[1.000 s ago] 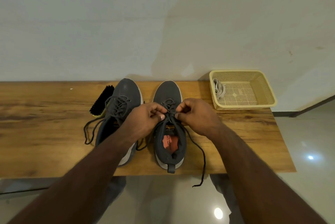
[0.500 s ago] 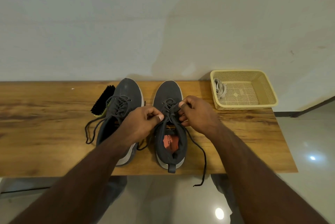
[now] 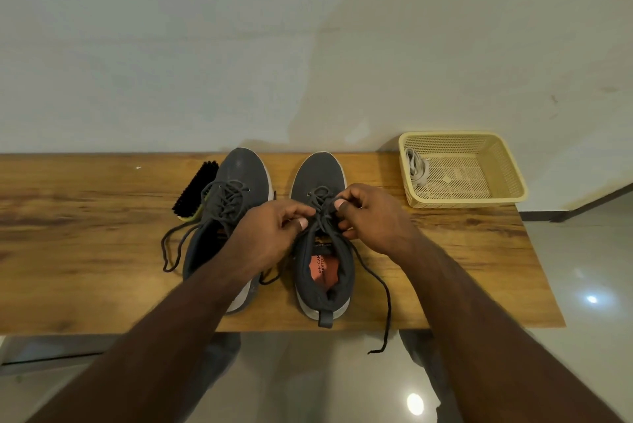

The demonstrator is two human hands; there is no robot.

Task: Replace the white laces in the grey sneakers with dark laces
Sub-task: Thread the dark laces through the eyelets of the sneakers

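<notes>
At frame centre, my left hand (image 3: 274, 234) and right hand (image 3: 370, 217) pinch the dark lace (image 3: 323, 213) on the right sneaker (image 3: 322, 251). Risk: uneven pull leaves mismatched ends.

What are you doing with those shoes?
Both hands, the left hand and the right hand, are pinching the dark lace on the right grey sneaker. The left sneaker already has its dark lace in, ends loose. The old white laces lie in the yellow basket.
</notes>
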